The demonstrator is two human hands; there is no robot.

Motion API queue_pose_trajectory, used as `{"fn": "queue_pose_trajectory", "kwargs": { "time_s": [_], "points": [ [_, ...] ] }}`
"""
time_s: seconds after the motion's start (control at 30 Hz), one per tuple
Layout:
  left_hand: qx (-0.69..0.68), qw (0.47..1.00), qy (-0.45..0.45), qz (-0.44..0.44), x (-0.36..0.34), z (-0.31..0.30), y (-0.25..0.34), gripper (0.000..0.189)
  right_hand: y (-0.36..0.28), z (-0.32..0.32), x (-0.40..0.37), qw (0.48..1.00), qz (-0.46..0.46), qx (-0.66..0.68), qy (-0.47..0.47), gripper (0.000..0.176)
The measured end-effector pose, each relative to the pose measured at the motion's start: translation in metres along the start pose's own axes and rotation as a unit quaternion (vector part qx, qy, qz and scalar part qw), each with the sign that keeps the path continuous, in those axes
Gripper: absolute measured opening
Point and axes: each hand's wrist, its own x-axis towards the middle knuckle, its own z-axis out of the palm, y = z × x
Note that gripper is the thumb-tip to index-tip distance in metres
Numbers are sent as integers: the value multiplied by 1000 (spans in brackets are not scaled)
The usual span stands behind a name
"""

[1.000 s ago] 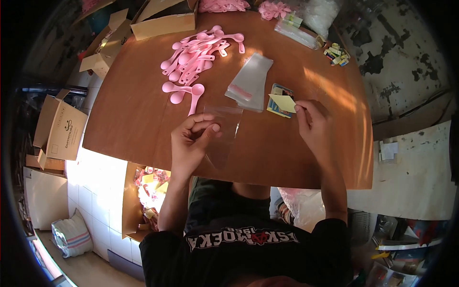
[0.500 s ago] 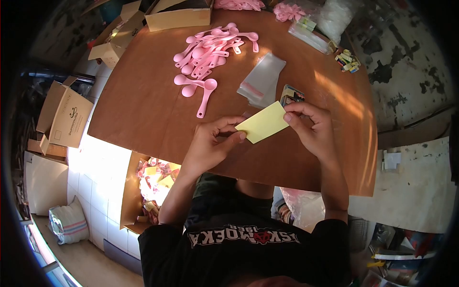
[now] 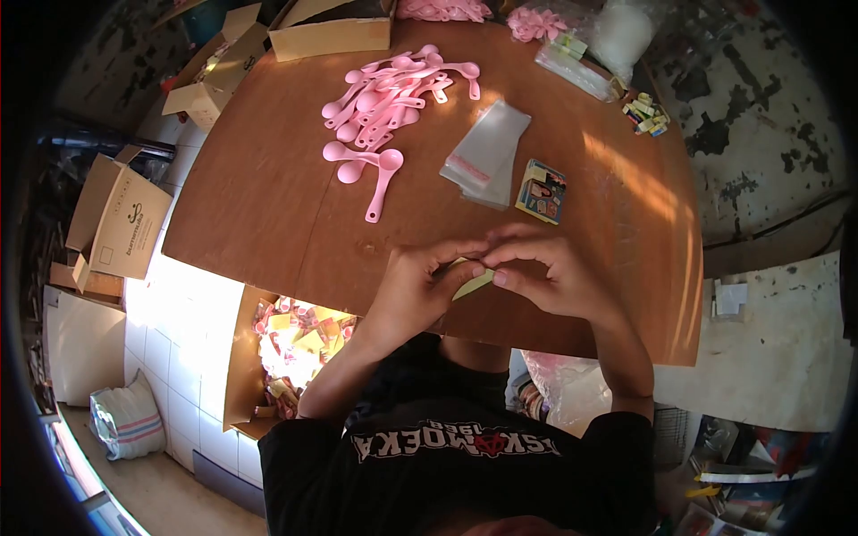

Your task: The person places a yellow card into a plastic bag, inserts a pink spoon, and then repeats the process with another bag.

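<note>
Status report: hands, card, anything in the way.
Left hand and right hand close together, fingers on yellow card, card partly hidden. Card stack and clear bags beyond, untouched. No obstruction seen.

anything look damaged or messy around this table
The wall beyond the table's right side looks damaged: dark, ragged patches break up its pale surface. On the table, the clear bags lie unevenly fanned and the pink spoons loosely heaped, but nothing looks spilled.
</note>
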Motion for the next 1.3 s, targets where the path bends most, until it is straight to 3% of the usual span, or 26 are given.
{"fn": "queue_pose_trajectory", "kwargs": {
  "time_s": [0.13, 0.2, 0.23, 0.3, 0.33, 0.37, 0.43, 0.5, 0.53, 0.57, 0.63, 0.7, 0.73, 0.8, 0.9, 1.0, 1.13, 1.23, 1.3],
  "points": [
    [44, 998, 26, 24, -1, 3, 2, 26, 5, 0, 3, 1000, -16, 7, -25, 19],
    [53, 997, 32, 47, -1, 4, -1, 28, -6, 1, 5, 989, 112, 7, -100, 19],
    [62, 995, 37, 70, -1, 4, -1, 31, -6, 4, 8, 989, 112, 7, -101, 19],
    [72, 993, 41, 83, -1, 0, 5, 34, -3, 10, 13, 981, 97, -120, -117, 22],
    [82, 991, 43, 96, -1, -1, 8, 38, 0, 10, 16, 981, 96, -121, -118, 22],
    [82, 991, 45, 97, -1, -3, 6, 38, 6, 9, 20, 985, 78, -86, -130, 22],
    [46, 998, 41, 16, -7, -9, -3, 41, 12, -1, 37, 987, 58, -50, -142, 23],
    [67, 996, 53, 2, -13, -14, -14, 40, 20, -33, 68, 956, -17, 47, -290, 25],
    [87, 994, 65, -11, -15, -17, -16, 39, 27, -47, 82, 950, 73, 109, -282, 27],
    [109, 992, 64, -23, -17, -21, -12, 37, 49, -54, 100, 962, 95, 134, -219, 27],
    [107, 991, 74, -30, -20, -24, -12, 36, 113, -69, 146, 996, 80, 5, -25, 22],
    [106, 990, 88, -34, -22, -28, -11, 36, 170, -87, 187, 981, 139, -117, 68, 25],
    [109, 989, 91, -38, -24, -30, -9, 36, 170, -88, 197, 982, 132, -117, 68, 25],
    [115, 988, 99, -40, -27, -34, -8, 36, 169, -88, 218, 898, 258, -337, 115, 34],
    [109, 986, 114, -59, -32, -37, -9, 35, 215, -88, 243, 874, 229, -394, 168, 38],
    [99, 986, 110, -74, -34, -38, -11, 34, 245, -85, 258, 842, 243, -426, 225, 33],
    [79, 989, 107, -62, -32, -38, -15, 35, 241, -96, 257, 868, 316, -324, 205, 28],
    [77, 990, 103, -51, -30, -39, -16, 34, 243, -109, 253, 876, 297, -301, 232, 25],
    [97, 991, 86, -36, -29, -43, -14, 35, 223, -113, 242, 831, 225, -406, 305, 24]
  ]
}}
